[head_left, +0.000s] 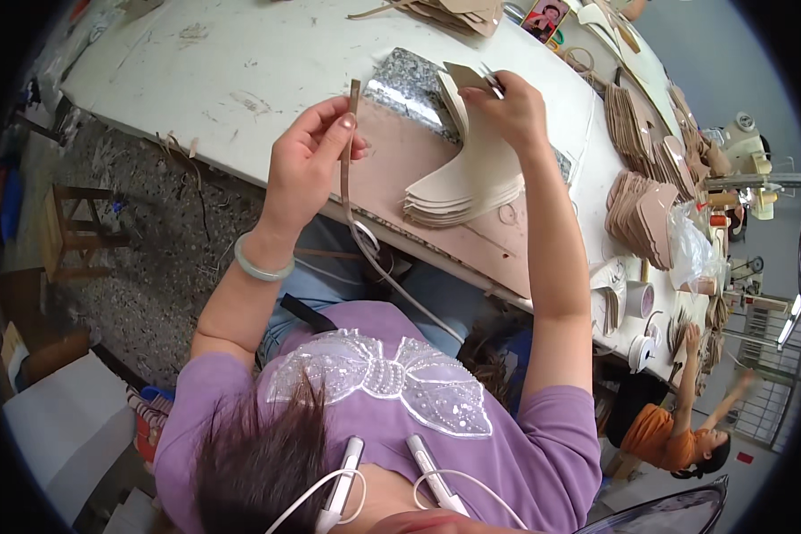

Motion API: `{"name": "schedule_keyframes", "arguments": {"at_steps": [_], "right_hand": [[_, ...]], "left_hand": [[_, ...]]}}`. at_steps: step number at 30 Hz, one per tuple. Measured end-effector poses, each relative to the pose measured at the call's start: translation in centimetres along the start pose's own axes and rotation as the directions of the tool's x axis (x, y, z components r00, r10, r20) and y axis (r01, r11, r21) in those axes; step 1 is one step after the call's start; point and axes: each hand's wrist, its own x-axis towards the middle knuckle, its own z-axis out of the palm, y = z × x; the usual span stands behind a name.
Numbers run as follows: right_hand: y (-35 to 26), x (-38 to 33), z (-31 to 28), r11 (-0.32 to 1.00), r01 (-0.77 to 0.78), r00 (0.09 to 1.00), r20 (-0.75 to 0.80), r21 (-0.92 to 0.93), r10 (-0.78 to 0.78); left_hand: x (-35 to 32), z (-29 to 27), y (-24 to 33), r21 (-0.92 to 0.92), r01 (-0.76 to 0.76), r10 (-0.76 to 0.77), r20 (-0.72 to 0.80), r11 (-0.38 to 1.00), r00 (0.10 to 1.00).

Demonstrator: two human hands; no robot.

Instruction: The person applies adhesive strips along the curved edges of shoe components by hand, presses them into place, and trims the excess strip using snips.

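Observation:
My left hand (316, 147) pinches a narrow brown strip (345, 178) near its upper end, between thumb and fingers. The strip hangs past the table's edge and runs down over my lap. My right hand (512, 107) is closed around a small pointed metal tool (489, 76), whose kind I cannot make out. Its fingers also rest at the top of a stack of pale curved leather-like pieces (467, 182), beside a brown flap (465, 76). Under the stack lie a pinkish-brown board (378, 147) and a grey speckled slab (409, 80).
Stacks of brown cut pieces (636, 214) stand along the right, near a clear plastic bag (685, 240) and tape rolls (639, 300). More pieces (458, 12) lie at the far edge. A wooden stool (76, 231) stands left. Another person (663, 436) in orange works at right.

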Motion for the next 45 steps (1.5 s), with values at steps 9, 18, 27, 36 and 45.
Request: {"name": "schedule_keyframes", "arguments": {"at_steps": [9, 18, 27, 36, 45], "right_hand": [[-5.6, -7.1, -6.9, 0.419, -0.164, 0.971, 0.222, 0.893, -0.092], [-8.2, -10.5, -3.5, 0.147, -0.294, 0.954, 0.280, 0.944, 0.111], [-8.3, -10.4, -3.2, 0.161, -0.318, 0.944, 0.296, 0.934, 0.148], [-8.1, -10.5, -3.3, 0.216, -0.337, 0.938, 0.308, 0.916, 0.157], [-7.8, -10.9, -3.6, 0.198, -0.359, 0.929, 0.328, 0.912, 0.172]], "left_hand": [[0.2, 3.5, -0.1, 0.176, -0.208, 0.197, 0.076, 0.962, 0.977], [-0.8, 4.8, 0.8, 0.257, -0.235, 0.216, 0.100, 0.937, 0.971], [-0.9, 5.5, 0.5, 0.278, -0.376, 0.360, 0.109, 0.884, 0.926], [-1.6, 5.7, 1.1, 0.235, -0.339, 0.313, 0.141, 0.911, 0.939], [-2.2, 5.6, 0.9, 0.025, -0.118, 0.111, 0.203, 0.993, 0.973]]}}
